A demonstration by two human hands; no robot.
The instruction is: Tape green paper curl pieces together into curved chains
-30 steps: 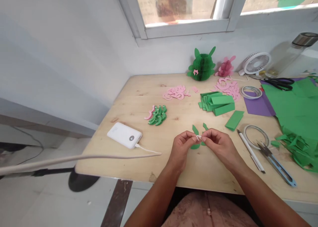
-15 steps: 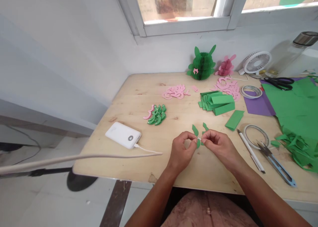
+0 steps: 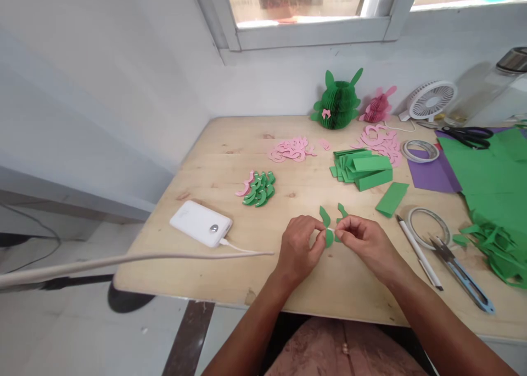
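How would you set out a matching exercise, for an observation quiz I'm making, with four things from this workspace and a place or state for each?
Things
1. Power bank
2. Scissors
3. Green honeycomb figure
4. Thin white strip

Places and states
A. Black, lying at the far edge of the green paper
B. Between the fingers of the left hand and the right hand
C. Plugged into a white cable
D. Standing near the wall, with a pink bow on it

Right pairs: 1-C, 2-A, 3-D, 4-B
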